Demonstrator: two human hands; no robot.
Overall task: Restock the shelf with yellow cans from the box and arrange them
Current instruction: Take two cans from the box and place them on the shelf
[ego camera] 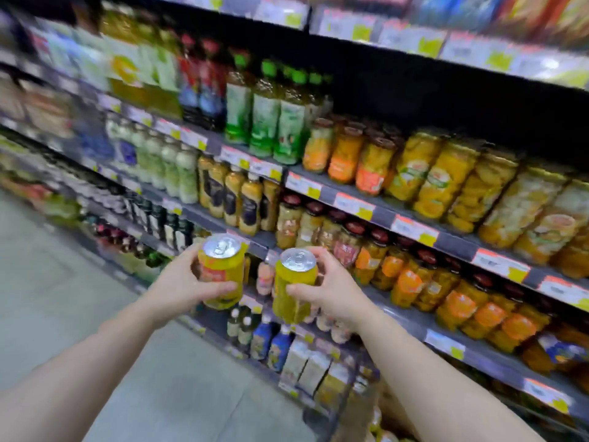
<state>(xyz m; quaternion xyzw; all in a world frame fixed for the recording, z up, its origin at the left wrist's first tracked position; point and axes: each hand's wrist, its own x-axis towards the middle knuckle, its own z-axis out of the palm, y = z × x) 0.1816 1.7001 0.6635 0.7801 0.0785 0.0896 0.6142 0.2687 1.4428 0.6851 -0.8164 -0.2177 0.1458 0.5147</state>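
Two yellow cans, one per hand, both held up in front of the shelving and clear of it. Left can [220, 270]: upright, tipped a bit, silver top w/ pull tab facing the camera, orange label patch low on its side. Left hand [185, 283] wraps it from the left, thumb across the front, fingers curled round the back, so the grip is closed on that can. Right can [294, 283]: just beside the first, not touching it, silver top also showing. Right hand [330, 290] holds it from the right side, thumb on the front, fingers curled behind near the rim; grip closed on it too. Both forearms are bare, reaching in from the bottom corners.

Behind the cans: a shelf edge [355, 207] w/ orange and yellow price tags, approx level w/ the can tops. Jars of yellow and orange fruit [430, 173] fill the rows to the right, more orange-label jars [411, 282] on the row below. Green-cap bottles [274, 119] sit higher up, dark-label juice bottles [236, 199] left of centre. Small cartons [314, 365] on a low shelf under the hands. Bottom right, prob. a box [387, 422] w/ yellowish items, too blurred to be sure. Grey floor [95, 282] at left.
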